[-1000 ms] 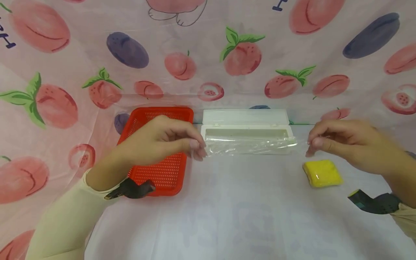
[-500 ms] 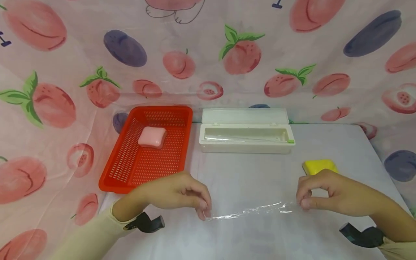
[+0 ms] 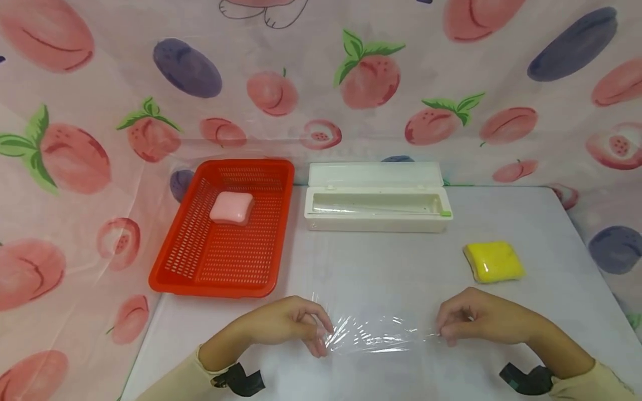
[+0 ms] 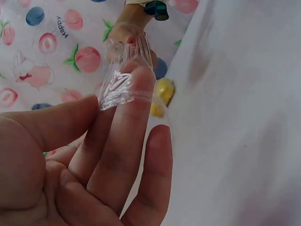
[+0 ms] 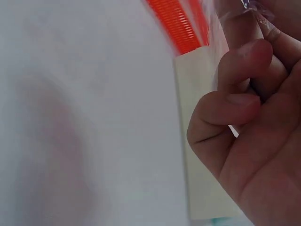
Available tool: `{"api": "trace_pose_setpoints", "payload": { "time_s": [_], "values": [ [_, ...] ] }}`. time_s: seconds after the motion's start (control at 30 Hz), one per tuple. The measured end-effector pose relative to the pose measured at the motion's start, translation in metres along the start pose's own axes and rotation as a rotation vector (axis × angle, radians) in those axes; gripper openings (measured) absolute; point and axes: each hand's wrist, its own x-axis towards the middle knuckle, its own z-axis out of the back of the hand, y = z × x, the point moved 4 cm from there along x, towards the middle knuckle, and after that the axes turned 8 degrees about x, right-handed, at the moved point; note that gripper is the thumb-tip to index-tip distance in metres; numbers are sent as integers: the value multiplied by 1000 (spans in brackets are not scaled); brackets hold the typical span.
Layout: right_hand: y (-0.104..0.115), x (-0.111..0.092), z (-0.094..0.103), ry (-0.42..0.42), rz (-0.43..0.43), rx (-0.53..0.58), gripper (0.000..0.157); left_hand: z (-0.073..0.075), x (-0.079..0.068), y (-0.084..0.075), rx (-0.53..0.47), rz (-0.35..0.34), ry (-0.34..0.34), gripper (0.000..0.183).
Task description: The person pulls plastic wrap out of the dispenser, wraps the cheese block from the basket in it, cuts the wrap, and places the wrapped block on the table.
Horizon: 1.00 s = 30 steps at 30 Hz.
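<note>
Holding a sheet of clear, thin, crinkly plastic film (image 3: 371,334) between two hands, bottom centre of frame. Left hand (image 3: 286,323), bottom left of centre: thumb and fingers pinching one end, the other fingers loosely extended in the left wrist view. Right hand (image 3: 491,317), lower right: pinching the opposite end, outer fingers curled; exact fingertip contact is cropped at the top right of the right wrist view. Film spans the gap, bunched and glinting near the left hand, above the white cloth-covered table (image 3: 391,278).

Step in hand looks like spreading the film. Next move probably calls for pulling both ends evenly and lowering it flat; slack could fold and cling to itself.

Further up, right of centre: glossy yellow cushion-shaped block (image 3: 494,260), untouched; can't tell if wrapped. Left of centre: red rectangular perforated plastic basket (image 3: 220,291), holding a smooth pink rounded block (image 3: 232,208) in its upper part. Upper middle: long white plastic box (image 3: 378,224), lid raised, small green piece (image 3: 445,214) at its right end. Behind: pink fruit-print backdrop (image 3: 301,44).
</note>
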Motion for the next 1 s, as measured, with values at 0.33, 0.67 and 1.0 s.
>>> {"api": "trace_pose_setpoints", "payload": {
  "time_s": [0.33, 0.67, 1.0],
  "values": [
    [-47, 7, -7, -7, -68, -2, 12, -7, 6, 48, -76, 106, -106, 22],
    [-71, 7, -11, -50, -171, -64, 13, -10, 10, 68, 0, 147, -180, 14],
    [-80, 10, -11, -171, -379, -4, 22, -11, 13, 76, 33, 283, -286, 25]
  ]
}}
